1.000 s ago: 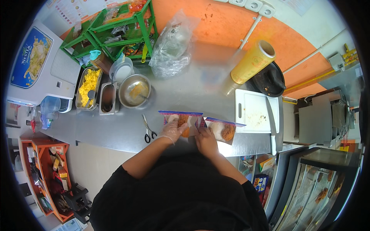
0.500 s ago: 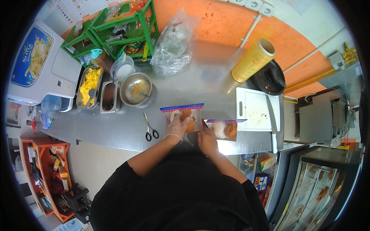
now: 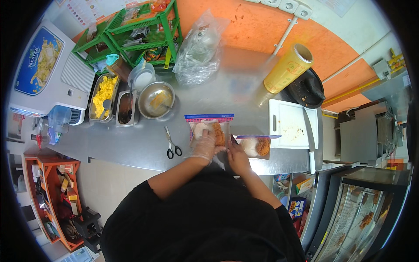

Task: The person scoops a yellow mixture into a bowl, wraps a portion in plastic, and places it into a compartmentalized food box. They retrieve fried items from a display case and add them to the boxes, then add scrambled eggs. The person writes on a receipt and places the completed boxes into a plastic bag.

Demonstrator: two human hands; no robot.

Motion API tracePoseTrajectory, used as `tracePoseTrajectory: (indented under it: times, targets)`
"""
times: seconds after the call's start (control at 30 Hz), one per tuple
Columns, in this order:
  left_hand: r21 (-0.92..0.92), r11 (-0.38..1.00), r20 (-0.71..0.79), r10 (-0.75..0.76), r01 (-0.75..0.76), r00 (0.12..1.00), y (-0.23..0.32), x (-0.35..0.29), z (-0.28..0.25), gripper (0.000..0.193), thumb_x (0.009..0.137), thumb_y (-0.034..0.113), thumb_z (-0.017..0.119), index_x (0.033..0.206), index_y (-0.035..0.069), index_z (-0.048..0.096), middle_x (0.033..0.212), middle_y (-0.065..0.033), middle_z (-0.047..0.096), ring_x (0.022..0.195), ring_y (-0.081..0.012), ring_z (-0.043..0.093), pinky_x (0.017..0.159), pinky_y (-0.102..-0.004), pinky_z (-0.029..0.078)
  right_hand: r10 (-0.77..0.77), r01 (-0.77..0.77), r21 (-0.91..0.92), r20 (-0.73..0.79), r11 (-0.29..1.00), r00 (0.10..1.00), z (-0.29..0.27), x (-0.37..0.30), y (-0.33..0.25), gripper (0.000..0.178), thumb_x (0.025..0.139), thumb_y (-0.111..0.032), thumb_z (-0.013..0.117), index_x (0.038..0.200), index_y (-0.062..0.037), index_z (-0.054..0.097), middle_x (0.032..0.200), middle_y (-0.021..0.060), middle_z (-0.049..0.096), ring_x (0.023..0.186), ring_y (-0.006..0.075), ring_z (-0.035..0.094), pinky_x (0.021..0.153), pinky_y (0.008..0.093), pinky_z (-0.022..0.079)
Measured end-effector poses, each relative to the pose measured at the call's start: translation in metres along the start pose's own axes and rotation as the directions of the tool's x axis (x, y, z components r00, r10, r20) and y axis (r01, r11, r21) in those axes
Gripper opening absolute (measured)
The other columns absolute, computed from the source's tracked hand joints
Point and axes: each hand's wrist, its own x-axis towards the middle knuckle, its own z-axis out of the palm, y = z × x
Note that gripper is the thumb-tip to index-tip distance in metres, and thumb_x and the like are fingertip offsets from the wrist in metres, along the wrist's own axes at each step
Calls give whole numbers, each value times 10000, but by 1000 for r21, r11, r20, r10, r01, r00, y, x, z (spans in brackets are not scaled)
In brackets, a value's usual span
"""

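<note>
In front of me on the metal counter lies an open paper food wrapper (image 3: 209, 117) with a blue and pink edge. White rice (image 3: 200, 129) sits in its left side, and a piece of brown fried chicken (image 3: 219, 133) lies against the rice on the right. My left hand (image 3: 204, 147), in a clear plastic glove, rests over this food with its fingers stretched out, touching it. My bare right hand (image 3: 238, 159) grips the wrapper's right side between thumb and fingers. Just right of that hand is a second open wrapper (image 3: 270, 137) holding rice and fried chicken.
Black-handled scissors (image 3: 173, 146) lie left of the wrappers. Behind them stand a steel bowl (image 3: 145, 111), a sauce container (image 3: 120, 123) and a tray of yellow food (image 3: 92, 114). At right are a white cutting board (image 3: 286, 118), a knife (image 3: 310, 139) and a yellow film roll (image 3: 283, 72).
The fried chicken, raised between my left fingers before, now lies beside the rice. My left hand has let go and spread over the food. My right hand stays at the wrapper's side.
</note>
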Motion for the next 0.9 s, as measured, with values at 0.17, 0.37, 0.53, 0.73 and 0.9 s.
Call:
tracePoseTrajectory:
  times: [0.17,0.37,0.53,0.73,0.9]
  targets:
    - [227,974,-140,29,3,990,-8,-2,-18,1029,758,569,802,1447,-74,388,1452,-272,443,1315,-405,490,1119,-463,374,-24,25,7,-17,1000,1000,1,0,2,429,1012,-142,509,1395,51,521,1302,282,601,1253,429,554,1162,552,345]
    - [304,953,91,-38,9,995,-21,0,-10,1114,768,516,811,1533,-61,243,1505,-298,399,1416,-435,374,1186,-490,292,-25,26,55,-5,998,1000,0,1,5,431,1022,-165,498,1403,35,524,1324,289,594,1269,437,541,1159,542,352]
    - [121,992,-33,31,-27,999,-33,0,14,1108,773,381,839,1557,-55,189,1550,-327,321,1460,-442,318,1222,-473,269,-17,21,122,-38,992,999,-2,1,8,451,1025,-171,493,1429,29,503,1336,298,585,1277,453,529,1167,536,347]
    - [-7,998,-41,60,-60,997,-48,5,24,1157,766,291,851,1573,-55,97,1621,-312,179,1513,-453,213,1237,-462,247,12,-11,71,-17,997,1000,-6,1,-4,589,991,-137,551,1525,15,354,1390,288,549,1312,468,495,1157,500,364]
    - [38,999,63,23,-25,998,-34,5,0,1186,778,277,840,1589,-42,35,1646,-303,115,1528,-450,167,1251,-447,222,-120,126,48,-111,991,987,-27,-13,-12,541,963,-109,594,1476,-23,448,1462,241,496,1299,437,519,1135,502,391]
